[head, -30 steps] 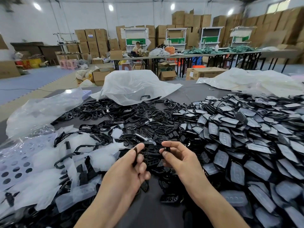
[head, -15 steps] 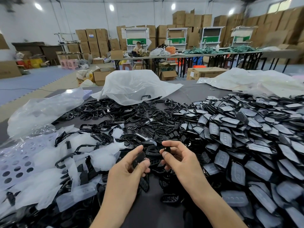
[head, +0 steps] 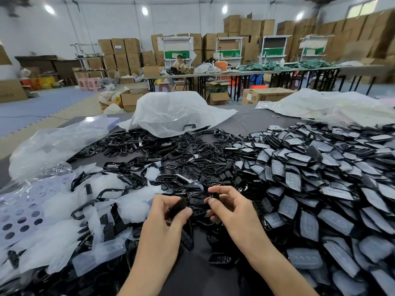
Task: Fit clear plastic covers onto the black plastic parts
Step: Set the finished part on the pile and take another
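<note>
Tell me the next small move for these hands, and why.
Probably reach the left hand to the clear covers lying to its left: it and the right hand each pinch a black part, and no cover shows between them.

On the table (head: 254, 121), the left hand (head: 164, 223) and right hand (head: 233, 212) sit side by side at 6 o'clock, each pinching a plastic part (head: 179, 207), with loose uncovered parts (head: 192, 165) spread beyond them toward 12. A heap of covered parts (head: 320, 178) fills 1 to 5 o'clock, and covers (head: 119, 206) and a punched sheet (head: 19, 212) lie from 7 to 9. A left bag (head: 55, 144) rests at 10 o'clock, a middle bag (head: 171, 110) at 12 and a right bag (head: 331, 107) at 2.
</note>
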The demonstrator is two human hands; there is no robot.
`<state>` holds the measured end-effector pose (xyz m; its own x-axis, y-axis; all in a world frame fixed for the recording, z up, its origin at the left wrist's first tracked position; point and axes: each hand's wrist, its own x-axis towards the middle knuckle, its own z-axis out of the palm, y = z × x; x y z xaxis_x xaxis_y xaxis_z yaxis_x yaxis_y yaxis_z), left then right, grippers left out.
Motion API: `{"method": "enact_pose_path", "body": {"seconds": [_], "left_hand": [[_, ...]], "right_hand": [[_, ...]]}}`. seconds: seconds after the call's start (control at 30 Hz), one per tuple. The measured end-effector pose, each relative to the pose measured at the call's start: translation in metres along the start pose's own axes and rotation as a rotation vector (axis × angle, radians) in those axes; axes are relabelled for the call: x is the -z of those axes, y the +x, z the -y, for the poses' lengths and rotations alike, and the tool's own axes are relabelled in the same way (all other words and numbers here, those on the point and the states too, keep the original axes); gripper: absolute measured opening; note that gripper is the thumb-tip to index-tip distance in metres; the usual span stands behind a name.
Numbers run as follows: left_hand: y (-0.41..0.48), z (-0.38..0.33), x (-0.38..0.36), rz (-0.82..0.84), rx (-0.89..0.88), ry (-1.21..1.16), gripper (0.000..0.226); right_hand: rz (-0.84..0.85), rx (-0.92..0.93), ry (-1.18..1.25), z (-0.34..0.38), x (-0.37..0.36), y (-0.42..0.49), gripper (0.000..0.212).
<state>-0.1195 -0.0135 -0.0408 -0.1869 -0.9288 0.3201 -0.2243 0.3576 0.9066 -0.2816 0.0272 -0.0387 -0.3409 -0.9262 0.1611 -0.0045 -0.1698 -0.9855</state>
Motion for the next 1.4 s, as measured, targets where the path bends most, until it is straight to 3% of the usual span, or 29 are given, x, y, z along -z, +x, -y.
{"method": "enact_pose_path", "body": {"seconds": [0.13, 0.3, 0.5, 0.8, 0.97, 1.1, 1.4], "left_hand": [[0.000, -0.003, 0.001, 0.001, -0.012, -0.092, 0.011], [-0.005, -0.007, -0.001, 0.000, 0.011, -0.139, 0.033], [-0.002, -0.013, 0.005, 0.031, -0.017, -0.084, 0.028], [0.005, -0.008, 0.005, -0.063, 0.149, -0.516, 0.009], [0.004, -0.004, 0.002, -0.029, 0.158, -0.387, 0.023], [0.004, -0.005, 0.003, -0.036, 0.126, -0.410, 0.005], [0.002, -0.002, 0.001, 0.026, 0.084, -0.307, 0.017]], "right_hand": [[0.003, 0.001, -0.005, -0.001, 0.000, 0.000, 0.018], [-0.003, 0.002, 0.005, -0.002, -0.001, 0.000, 0.018], [-0.014, -0.001, 0.030, -0.003, -0.002, 0.002, 0.019], [0.023, -0.014, 0.040, -0.004, -0.005, -0.001, 0.020], [0.076, 0.006, 0.074, 0.000, -0.007, -0.002, 0.021], [0.147, -0.005, 0.144, 0.003, -0.009, -0.003, 0.023], [0.221, -0.039, 0.149, 0.005, -0.013, -0.008, 0.022]]}}
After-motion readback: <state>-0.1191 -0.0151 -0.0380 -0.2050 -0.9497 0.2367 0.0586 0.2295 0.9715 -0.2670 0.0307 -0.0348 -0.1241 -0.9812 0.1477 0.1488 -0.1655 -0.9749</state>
